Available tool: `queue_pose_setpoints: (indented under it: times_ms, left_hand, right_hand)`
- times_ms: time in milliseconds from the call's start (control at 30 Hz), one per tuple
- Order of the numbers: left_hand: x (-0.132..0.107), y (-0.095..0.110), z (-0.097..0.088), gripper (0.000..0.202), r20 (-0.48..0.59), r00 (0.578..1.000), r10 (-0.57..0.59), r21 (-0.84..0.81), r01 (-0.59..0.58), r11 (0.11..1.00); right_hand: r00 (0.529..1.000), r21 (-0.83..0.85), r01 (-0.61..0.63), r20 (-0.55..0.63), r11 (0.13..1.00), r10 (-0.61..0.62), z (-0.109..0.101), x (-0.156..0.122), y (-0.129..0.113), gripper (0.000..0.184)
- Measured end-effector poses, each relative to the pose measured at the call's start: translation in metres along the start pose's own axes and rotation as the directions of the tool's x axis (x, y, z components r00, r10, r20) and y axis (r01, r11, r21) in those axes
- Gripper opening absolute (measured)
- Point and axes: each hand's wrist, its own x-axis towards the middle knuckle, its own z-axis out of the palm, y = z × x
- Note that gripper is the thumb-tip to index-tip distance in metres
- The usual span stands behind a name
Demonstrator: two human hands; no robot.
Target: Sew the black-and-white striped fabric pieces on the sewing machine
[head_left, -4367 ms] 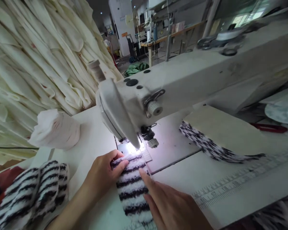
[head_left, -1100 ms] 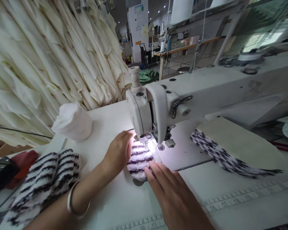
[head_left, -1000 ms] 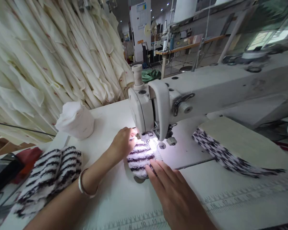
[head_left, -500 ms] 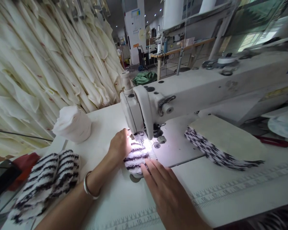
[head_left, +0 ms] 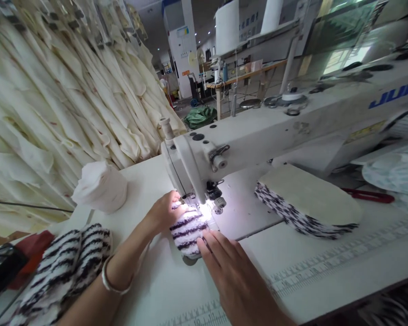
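Observation:
A fuzzy white piece of fabric with dark stripes (head_left: 188, 230) lies under the head of a white sewing machine (head_left: 187, 170), lit by its lamp. At the fabric's far left edge, my left hand (head_left: 163, 212) pinches it, thumb on top and fingers partly hidden near the needle. My right hand (head_left: 229, 260) rests flat, its fingertips on the fabric's near right edge and its fingers stretched out. The needle and presser foot are hard to make out in the glare.
Right of the needle sits a stack of cut striped pieces with a cream backing (head_left: 309, 194), beside a red tool (head_left: 369, 195). Folded striped pieces (head_left: 64, 262) and a white roll (head_left: 100, 188) lie left. Cream cloth (head_left: 71, 99) hangs behind. A ruler strip (head_left: 309, 271) runs along the table front.
The view has turned somewhat right, so the machine appears further left. My left hand's thumb now lies over the fabric's top. My right hand stays flat on the near edge.

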Motion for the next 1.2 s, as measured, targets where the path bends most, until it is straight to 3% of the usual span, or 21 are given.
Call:
queue_pose_setpoints:
  times_ms: [167,433,767,1033,1200]
  left_hand:
    - [0.009,0.002,0.015,0.005,-0.023,1.000,0.018,0.048,-0.017,0.999]
    - [0.013,-0.003,0.026,0.020,-0.092,0.987,-0.135,0.037,0.139,0.990]
    - [0.004,-0.008,0.015,0.020,-0.093,0.994,-0.051,0.011,0.052,0.999]
    - [-0.018,-0.013,-0.023,0.025,0.002,0.999,-0.051,0.114,0.050,0.992]
    - [-0.032,-0.019,-0.011,0.021,-0.009,0.999,-0.038,0.061,0.038,0.997]
  right_hand:
    - [0.999,0.009,0.011,0.035,1.000,-0.011,-0.001,0.001,0.002,0.054]
    - [0.998,0.106,-0.004,0.058,0.994,-0.002,0.006,-0.004,0.002,0.050]
    - [0.989,0.095,0.095,0.103,0.991,-0.105,0.001,0.000,0.008,0.049]
    - [0.994,0.122,0.089,0.049,0.989,-0.095,0.004,-0.002,0.004,0.049]
    - [0.996,0.109,0.081,0.023,0.991,-0.084,0.005,-0.001,0.003,0.046]
